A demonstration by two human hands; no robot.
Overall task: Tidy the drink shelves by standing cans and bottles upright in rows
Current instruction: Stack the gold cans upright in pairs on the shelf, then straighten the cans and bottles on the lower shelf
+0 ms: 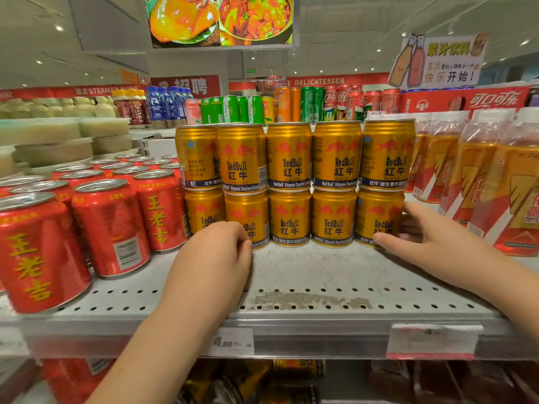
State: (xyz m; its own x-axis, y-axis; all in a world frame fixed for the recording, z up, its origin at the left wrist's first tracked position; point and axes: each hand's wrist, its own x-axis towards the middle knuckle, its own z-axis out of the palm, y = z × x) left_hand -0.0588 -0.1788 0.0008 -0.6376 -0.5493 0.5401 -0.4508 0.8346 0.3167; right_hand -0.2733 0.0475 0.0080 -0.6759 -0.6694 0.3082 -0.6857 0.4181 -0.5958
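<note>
Mid-frame, your right hand point(431, 240) gripped the rightmost bottom gold can point(379, 217); your left hand point(215, 255), loosely curled, touched another gold can point(248, 217).

Readable labels on the drink shelf

The gold cans point(291, 182) at centre read "RedBull 红牛" and "Vitamin Taurine Drink"; the red cans point(110, 225) at 9 o'clock bear 王老吉. A price tag point(232, 342) at 6 o'clock shows "4.80 元". At 12 o'clock a red banner point(319, 81) reads "DELICATESSEN", and another point(100, 91) at 10 o'clock "STEAMED BUNS". The hanging card point(449, 62) at 2 o'clock says 快乐开始; the red carton point(493, 100) below it 可口可乐.
</note>
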